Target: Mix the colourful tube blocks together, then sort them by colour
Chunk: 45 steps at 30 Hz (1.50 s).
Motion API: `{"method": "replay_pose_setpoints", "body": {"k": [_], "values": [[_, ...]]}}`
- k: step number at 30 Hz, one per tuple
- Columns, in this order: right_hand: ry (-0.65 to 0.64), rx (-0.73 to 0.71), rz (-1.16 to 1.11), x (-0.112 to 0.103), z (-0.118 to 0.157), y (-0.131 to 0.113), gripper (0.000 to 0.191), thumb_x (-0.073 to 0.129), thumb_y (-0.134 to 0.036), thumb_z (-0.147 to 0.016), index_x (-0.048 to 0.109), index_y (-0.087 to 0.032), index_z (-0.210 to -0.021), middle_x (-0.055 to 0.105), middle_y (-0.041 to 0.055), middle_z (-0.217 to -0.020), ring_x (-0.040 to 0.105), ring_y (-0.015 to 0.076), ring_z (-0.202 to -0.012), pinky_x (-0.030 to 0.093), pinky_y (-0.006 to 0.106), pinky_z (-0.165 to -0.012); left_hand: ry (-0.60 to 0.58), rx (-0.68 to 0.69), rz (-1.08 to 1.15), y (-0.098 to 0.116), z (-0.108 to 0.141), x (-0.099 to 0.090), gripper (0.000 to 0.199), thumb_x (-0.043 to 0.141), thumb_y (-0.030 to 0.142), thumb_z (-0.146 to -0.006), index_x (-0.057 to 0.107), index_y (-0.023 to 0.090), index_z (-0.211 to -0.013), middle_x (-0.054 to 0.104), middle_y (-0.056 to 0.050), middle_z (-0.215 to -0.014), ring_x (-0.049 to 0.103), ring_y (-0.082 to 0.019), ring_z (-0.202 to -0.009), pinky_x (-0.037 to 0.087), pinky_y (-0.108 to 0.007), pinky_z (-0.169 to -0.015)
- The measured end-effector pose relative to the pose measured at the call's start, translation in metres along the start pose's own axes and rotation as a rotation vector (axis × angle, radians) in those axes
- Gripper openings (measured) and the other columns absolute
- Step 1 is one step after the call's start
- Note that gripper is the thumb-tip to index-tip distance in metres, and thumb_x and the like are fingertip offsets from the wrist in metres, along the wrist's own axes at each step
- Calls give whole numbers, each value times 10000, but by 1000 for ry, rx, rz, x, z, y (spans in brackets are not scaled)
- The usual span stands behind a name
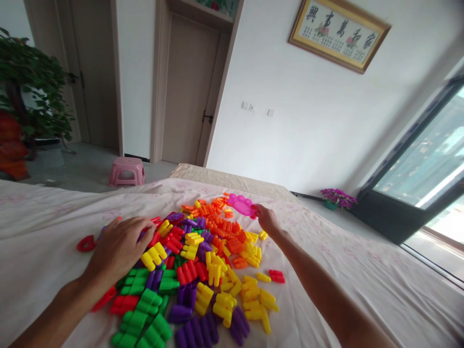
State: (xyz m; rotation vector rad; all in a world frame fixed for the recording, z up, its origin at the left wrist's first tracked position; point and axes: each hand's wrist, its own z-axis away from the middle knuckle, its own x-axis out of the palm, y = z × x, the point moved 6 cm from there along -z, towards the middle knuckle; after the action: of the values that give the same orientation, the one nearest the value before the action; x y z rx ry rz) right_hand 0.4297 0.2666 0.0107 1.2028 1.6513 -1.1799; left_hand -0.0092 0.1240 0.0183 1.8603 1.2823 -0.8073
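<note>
A pile of plastic bullet-shaped building blocks lies on the cloth, in red, purple, green, yellow and orange. My left hand (121, 244) rests palm down over its left side, thumb apart from the fingers, beside a yellow block (154, 256) and red ones. The fingertips are partly hidden among the pieces. At the far right of the pile, my right hand (267, 218) grips a bright pink scalloped plastic piece (241, 205) by its near end. Orange blocks (232, 234) lie left of that hand, with yellow blocks (253, 253) nearer to me.
A pale patterned cloth (326, 280) covers the surface under the blocks. Beyond it on the floor are a pink stool (126, 171) and a pot of purple flowers (338, 198). A leafy plant (32, 87) stands at the left, and a closed door (190, 92) is behind.
</note>
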Motion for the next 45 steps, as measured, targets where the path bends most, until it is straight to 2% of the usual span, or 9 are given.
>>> {"method": "replay_pose_setpoints", "body": {"k": [4,7,11,15,20,32,34,40,45], "values": [[35,208,133,7,-43,13,375,433,-166,-941,629,-181,-1260,735,111,-1091,677,230,-1014,464,278,-809,-13,-200,-4,-60,9,12,379,380,359,-959,680,151,-1062,734,-119,-1141,670,-290,-1025,457,-427,-899],[23,251,159,25,-65,8,382,414,-166,-957,616,-187,-1281,726,133,-1107,683,234,-1016,467,286,-812,-22,-415,84,-101,22,31,439,332,432,-967,687,204,-1090,719,-100,-1201,668,-294,-1053,482,-409,-891],[20,278,196,46,-88,-6,410,377,-117,-954,608,-152,-1291,706,190,-1111,673,261,-1052,469,314,-833,-33,-635,240,-130,35,48,505,287,491,-959,674,217,-1134,695,-87,-1241,635,-302,-1135,474,-413,-963],[-25,210,191,60,-102,-25,381,415,-120,-944,652,-179,-1237,709,176,-1115,669,255,-1049,460,304,-834,3,-691,370,-135,36,50,457,328,467,-936,675,234,-1122,684,-57,-1258,607,-272,-1187,433,-397,-1045],[-90,9,138,63,-97,-50,321,459,-203,-964,694,-253,-1175,731,95,-1109,668,233,-1031,446,282,-824,-8,-702,386,-135,35,53,449,352,476,-920,710,256,-1078,720,-41,-1186,638,-264,-1124,468,-379,-992],[-169,-487,-105,35,13,-113,347,436,-190,-959,682,-235,-1200,748,57,-1062,672,185,-971,434,233,-831,-57,-637,344,-133,30,54,441,378,481,-908,758,285,-1016,752,-19,-1112,680,-246,-974,508,-325,-846],[-165,-436,-132,28,13,-114,352,430,-184,-956,672,-234,-1208,754,47,-1034,678,180,-943,434,226,-807,-78,-638,343,-132,30,55,459,360,490,-911,753,288,-1035,747,-23,-1124,676,-255,-995,501,-342,-862],[-15,10,92,22,-34,-89,392,416,-161,-942,629,-209,-1268,738,112,-1059,676,238,-985,426,276,-777,-71,-627,372,-133,30,60,493,338,537,-909,731,277,-1057,726,-39,-1174,656,-291,-1067,476,-402,-934],[-79,0,116,52,-53,-119,388,417,-130,-928,649,-192,-1232,728,144,-1070,682,249,-955,420,287,-746,94,-562,490,-142,30,64,463,398,542,-886,698,246,-1079,695,-56,-1201,620,-260,-1151,450,-378,-1032]]}}
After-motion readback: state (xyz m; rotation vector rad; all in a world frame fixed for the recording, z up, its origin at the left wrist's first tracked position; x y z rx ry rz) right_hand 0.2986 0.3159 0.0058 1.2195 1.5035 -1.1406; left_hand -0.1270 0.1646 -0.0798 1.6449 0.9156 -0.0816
